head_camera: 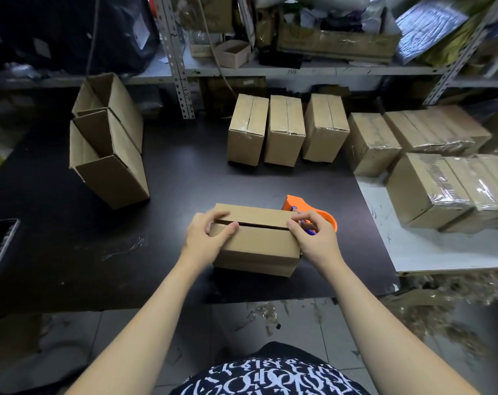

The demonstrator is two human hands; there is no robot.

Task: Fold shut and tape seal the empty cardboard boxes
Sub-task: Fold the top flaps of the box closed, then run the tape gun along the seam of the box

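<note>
Plainly the step in hand is closing the top: the box [256,246] sits near the front edge of the dark table [185,172], directly before the person. Its two long flaps are folded down with a narrow dark seam between them, and no tape shows across it. The left hand [208,232] grips the left end, fingers bent over the far flap and thumb laid on the near one, pressing both flat. The right hand [313,232] takes the right end, its fingers curled over the corner by the seam; whether it also pinches a tape end cannot be told. Just behind that hand lies the orange tape dispenser [302,205], close against the box. Being empty corrugated card, the box is likely very light and may slide on the smooth tabletop if pushed sideways, so it wants steady downward pressure. Its edges and corners should be stiff, but the flaps probably spring up when released and dent in the middle, so the ends of the seam seem the soundest hold. Open boxes [108,155] stand well apart to the left, and sealed boxes [282,129] stand in a row at the back.
</note>
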